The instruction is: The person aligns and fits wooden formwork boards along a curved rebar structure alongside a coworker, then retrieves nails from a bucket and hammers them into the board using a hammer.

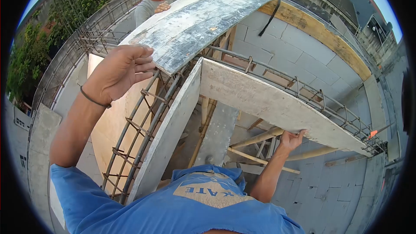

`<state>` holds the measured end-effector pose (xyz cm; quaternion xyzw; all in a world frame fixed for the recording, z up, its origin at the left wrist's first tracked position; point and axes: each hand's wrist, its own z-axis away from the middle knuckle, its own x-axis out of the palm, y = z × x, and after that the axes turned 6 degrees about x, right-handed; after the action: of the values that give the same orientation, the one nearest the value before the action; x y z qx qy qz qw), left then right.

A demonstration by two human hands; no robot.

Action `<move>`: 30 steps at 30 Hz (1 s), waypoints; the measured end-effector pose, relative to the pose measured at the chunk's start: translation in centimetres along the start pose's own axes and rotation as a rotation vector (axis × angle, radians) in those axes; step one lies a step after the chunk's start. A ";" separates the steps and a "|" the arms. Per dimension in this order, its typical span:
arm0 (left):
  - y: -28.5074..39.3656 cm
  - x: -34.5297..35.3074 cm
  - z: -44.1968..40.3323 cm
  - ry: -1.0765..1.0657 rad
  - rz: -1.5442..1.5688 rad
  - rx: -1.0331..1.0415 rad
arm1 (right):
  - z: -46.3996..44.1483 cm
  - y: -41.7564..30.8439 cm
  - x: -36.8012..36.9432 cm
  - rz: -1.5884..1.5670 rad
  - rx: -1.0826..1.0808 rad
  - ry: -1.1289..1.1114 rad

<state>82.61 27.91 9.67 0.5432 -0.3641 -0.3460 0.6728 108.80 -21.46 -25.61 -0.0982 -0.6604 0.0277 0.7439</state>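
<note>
At the near end of a long grey-stained plywood panel (203,21), my left hand (123,67) grips the edge, with the upper digit over the face and the other fingers lower at the end. The panel lies across the rebar. My right hand (292,141) is closed around the lower edge of an upright formwork board (268,95), its fingertips partly hidden. Another upright board (171,125) meets that one at a corner in front of me. A rebar cage (136,134) runs along the left board's outer side.
Across the panel stands another person (145,11), one hand (162,7) on its edge. Pale plywood (115,117) leans left of the cage. Bamboo poles (255,138) cross the opening below. A rebar cage (299,84) and block wall (303,52) lie beyond the right-hand board.
</note>
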 end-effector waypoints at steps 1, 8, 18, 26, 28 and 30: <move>0.6 1.1 0.5 -0.006 -0.007 -0.007 | 0.0 0.2 -0.2 -0.002 -0.006 0.010; -3.7 11.3 -6.1 -0.694 -1.285 1.210 | 0.5 1.2 1.3 0.084 -0.095 0.001; -10.2 18.5 -13.6 -0.823 -1.464 1.077 | 1.3 -2.4 1.0 0.962 -0.133 0.345; -10.0 18.8 -13.1 -0.834 -1.306 1.069 | 2.4 -1.4 3.9 0.982 -0.211 0.535; -9.9 18.7 -12.7 -0.825 -1.314 1.070 | 3.0 -1.5 4.8 1.004 -0.214 0.569; -9.7 19.2 -12.5 -0.813 -1.318 1.079 | 3.5 -1.8 5.8 1.098 -0.270 0.533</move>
<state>102.25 15.69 0.56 0.7154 -0.3013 -0.6044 -0.1791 105.90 -21.85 -19.27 -0.5199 -0.3030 0.2968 0.7415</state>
